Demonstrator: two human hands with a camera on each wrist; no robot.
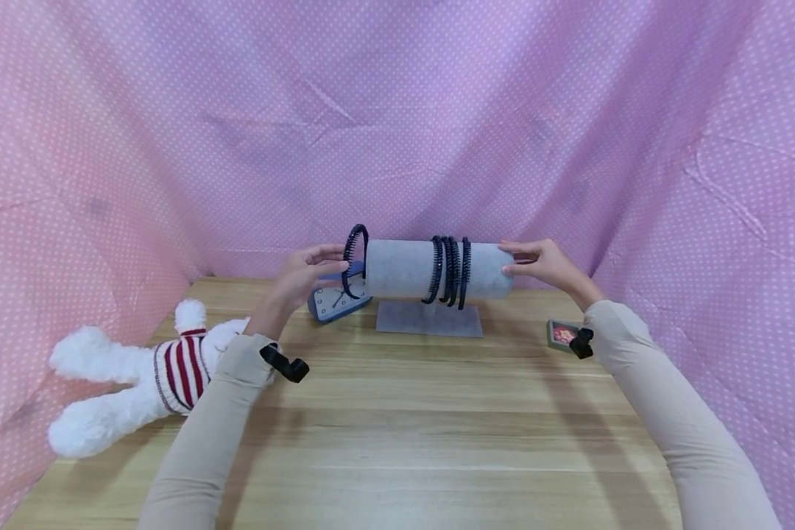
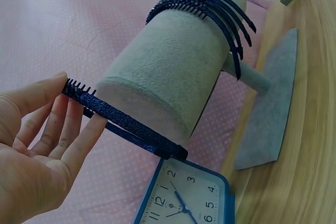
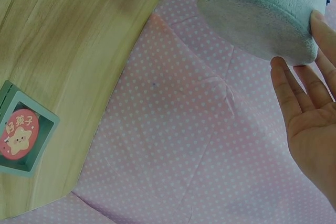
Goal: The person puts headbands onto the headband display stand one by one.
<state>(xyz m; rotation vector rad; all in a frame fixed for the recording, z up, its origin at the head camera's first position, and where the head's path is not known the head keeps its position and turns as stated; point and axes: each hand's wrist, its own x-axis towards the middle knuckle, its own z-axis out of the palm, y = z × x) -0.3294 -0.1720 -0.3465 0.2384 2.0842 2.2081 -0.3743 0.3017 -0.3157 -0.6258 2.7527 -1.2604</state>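
My left hand (image 1: 298, 276) pinches a dark blue toothed headband (image 2: 126, 116) between thumb and fingers. In the left wrist view, this headband is just off the left end of a grey fabric-covered headband stand (image 1: 400, 269). Several more dark headbands (image 1: 452, 271) hang round the right half of the stand's roll, their ends pointing down. At the roll's right end, my right hand (image 1: 546, 263) holds the rim with thumb and fingertips. The right wrist view shows those fingertips (image 3: 278, 62) against the flat end face.
Behind the left hand, a blue alarm clock (image 1: 339, 300) leans on the wooden table (image 1: 397, 412). A white plush toy (image 1: 139, 368) in a striped sweater lies at left. On the right is a small green box (image 3: 44, 145) with a star picture. Pink dotted cloth (image 1: 397, 110) surrounds the table.
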